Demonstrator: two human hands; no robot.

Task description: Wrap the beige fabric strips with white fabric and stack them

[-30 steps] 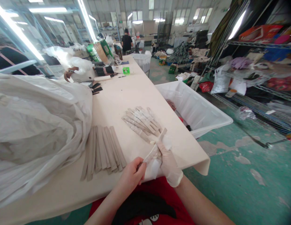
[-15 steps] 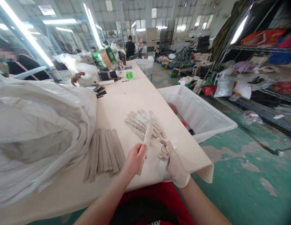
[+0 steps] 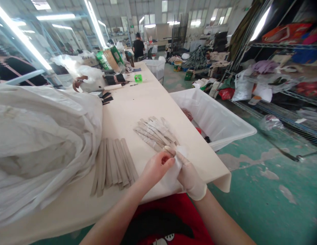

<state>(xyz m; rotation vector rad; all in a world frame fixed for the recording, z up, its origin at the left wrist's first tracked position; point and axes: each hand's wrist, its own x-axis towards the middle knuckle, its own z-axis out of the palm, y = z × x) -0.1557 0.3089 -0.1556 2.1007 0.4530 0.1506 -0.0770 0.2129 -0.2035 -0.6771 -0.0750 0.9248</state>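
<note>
My left hand (image 3: pixel 157 168) is bare, its fingers curled and pinched together against the fingertips of my right hand; what sits in the pinch is hidden. A pale, thin glove covers my right hand (image 3: pixel 191 177), which is closed on a crumpled, translucent white sheet (image 3: pixel 173 175) hanging over the near table edge. Just beyond both hands lies a fan of beige strips (image 3: pixel 150 132) with clear, shiny film over them. To the left of my left hand, a row of bare beige strips (image 3: pixel 113 163) rests side by side on the table.
A big white sack or cloth (image 3: pixel 46 146) covers the table's left side. The pale-covered table (image 3: pixel 145 98) stretches away from me. Against its right edge stands a white plastic bin (image 3: pixel 224 119). Wire shelves (image 3: pixel 281 115) with bags stand farther right. One person is seated far ahead, another at left.
The film-covered strip that stood upright in my left hand is no longer raised there; another strip end shows in the fan. My left hand has moved right, up to my right fingertips.
</note>
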